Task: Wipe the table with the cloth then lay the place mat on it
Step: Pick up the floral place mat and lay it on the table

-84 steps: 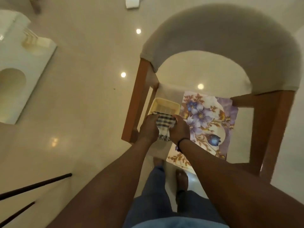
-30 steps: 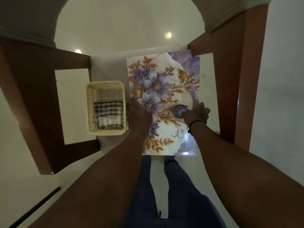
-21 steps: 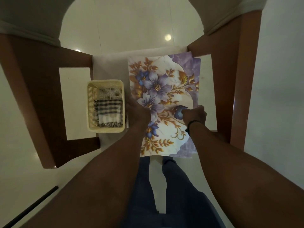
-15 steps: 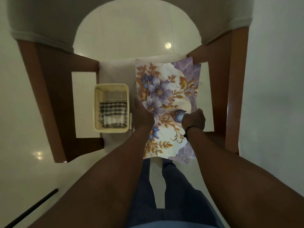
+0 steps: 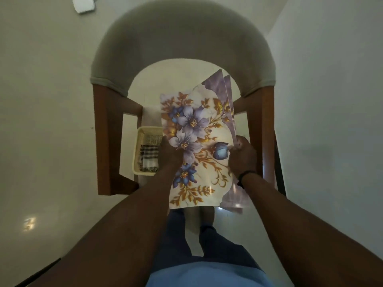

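Observation:
A floral place mat (image 5: 196,141) with purple and blue flowers is raised off the surface, tilted up toward me. My left hand (image 5: 169,152) grips its left edge and my right hand (image 5: 242,156) pinches its right edge. More purple mat edges (image 5: 228,96) show behind it at the right. The checked cloth (image 5: 148,158) lies folded in a cream basket (image 5: 143,133) to the left of the mat. A pale surface (image 5: 150,112) shows beyond the basket.
A chair with brown wooden arms (image 5: 105,141) and a curved grey padded back (image 5: 182,44) surrounds the work area. My legs and feet stand on the glossy tiled floor (image 5: 41,141). A white object (image 5: 84,5) lies on the floor far off.
The mat lay flat under both hands half a second ago; now both hands have lifted it off the surface and toward me. The cloth stays in the basket.

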